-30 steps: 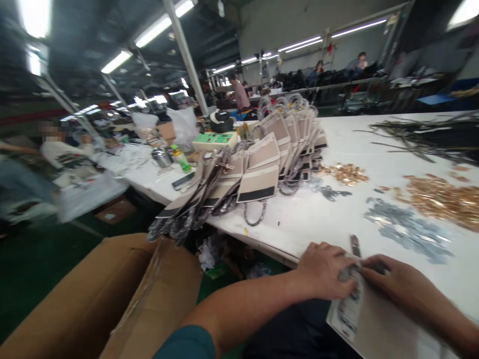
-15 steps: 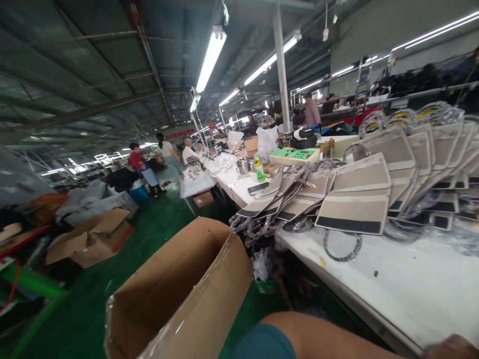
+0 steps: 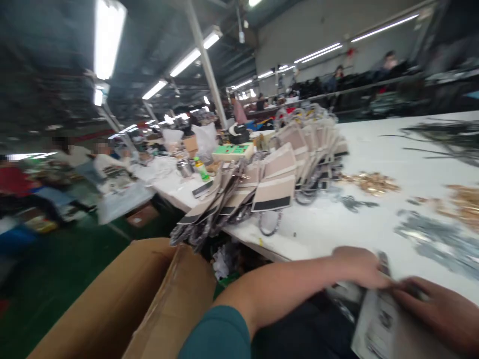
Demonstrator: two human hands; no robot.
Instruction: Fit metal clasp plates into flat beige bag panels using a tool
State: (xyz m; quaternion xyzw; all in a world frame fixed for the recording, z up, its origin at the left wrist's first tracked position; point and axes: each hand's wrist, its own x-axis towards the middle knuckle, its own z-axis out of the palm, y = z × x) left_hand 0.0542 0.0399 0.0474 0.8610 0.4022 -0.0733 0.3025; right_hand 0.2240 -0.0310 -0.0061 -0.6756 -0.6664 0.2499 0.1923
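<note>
My left hand [image 3: 359,267] and my right hand [image 3: 436,311] meet at the near edge of the white table [image 3: 337,219], both closed on a flat beige piece in a printed plastic wrap [image 3: 377,324]. A small dark metal part [image 3: 384,262] sticks up between the two hands. The picture is smeared by motion, so the fingers are hard to read. Past the hands lie a heap of grey metal pieces [image 3: 437,237] and gold fittings [image 3: 370,182].
A long row of beige bag panels with black bands [image 3: 277,184] overhangs the table's left edge. An open cardboard box [image 3: 123,304] stands on the green floor at my left. A green control box [image 3: 234,151], a bottle and other workers are farther back.
The view swung up and left across the hall half a second ago, hiding my hands, and has dropped back to them. They sit on the wrapped piece as they did a second ago.
</note>
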